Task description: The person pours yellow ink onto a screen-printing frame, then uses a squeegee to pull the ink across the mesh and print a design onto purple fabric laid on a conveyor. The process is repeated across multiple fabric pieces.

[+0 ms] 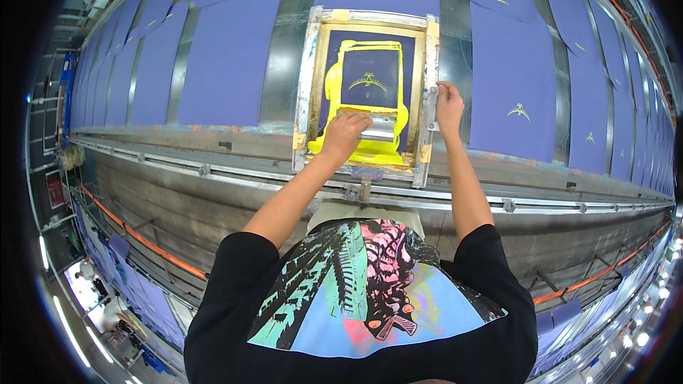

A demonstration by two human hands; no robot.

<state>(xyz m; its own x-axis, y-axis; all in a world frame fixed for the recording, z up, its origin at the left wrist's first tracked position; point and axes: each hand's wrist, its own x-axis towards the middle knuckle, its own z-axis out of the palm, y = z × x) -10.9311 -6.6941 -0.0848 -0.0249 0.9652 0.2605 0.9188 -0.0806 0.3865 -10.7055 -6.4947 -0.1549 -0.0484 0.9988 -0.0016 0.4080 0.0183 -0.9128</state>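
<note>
A screen printing frame [311,50] lies over a purple fabric panel on the long table in front of me. Bright yellow ink [332,85] rings the dark open area of its mesh, where a small curved design shows in the middle. My left hand [346,134] is closed on the squeegee [382,126], a metal-bodied blade lying across the near part of the screen with ink around it. At the frame's right side, my right hand [449,107] has its fingers curled against the edge, beside a small metal fitting [432,108].
Purple fabric panels lie in rows along the table; one panel [511,85] to the right bears a small yellow print. A metal rail [277,183] runs along the table's near edge. Behind me are an orange pipe [142,231] and another table with purple panels.
</note>
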